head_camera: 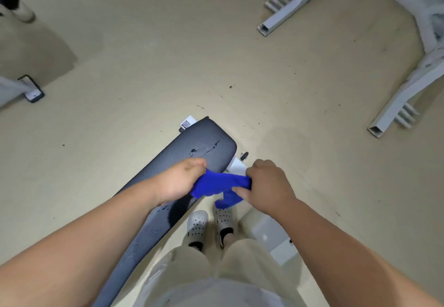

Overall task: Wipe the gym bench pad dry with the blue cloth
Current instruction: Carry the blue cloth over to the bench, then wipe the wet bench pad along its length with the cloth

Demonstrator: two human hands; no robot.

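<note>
A long dark grey bench pad (206,143) runs from the lower left toward the middle of the view. Water drops lie near its far end and on its near half. The blue cloth (219,185) is bunched and stretched between both hands, above the pad's right edge. My left hand (179,179) grips its left end over the pad. My right hand (269,186) grips its right end, just right of the pad, with a loose corner hanging below.
My two feet in white perforated clogs (198,227) stand right of the pad on a beige floor. White bench frame parts (266,234) sit by my right leg. Grey machine legs (283,11) stand at the upper right and right. Another person's shoe (22,11) shows at the far left.
</note>
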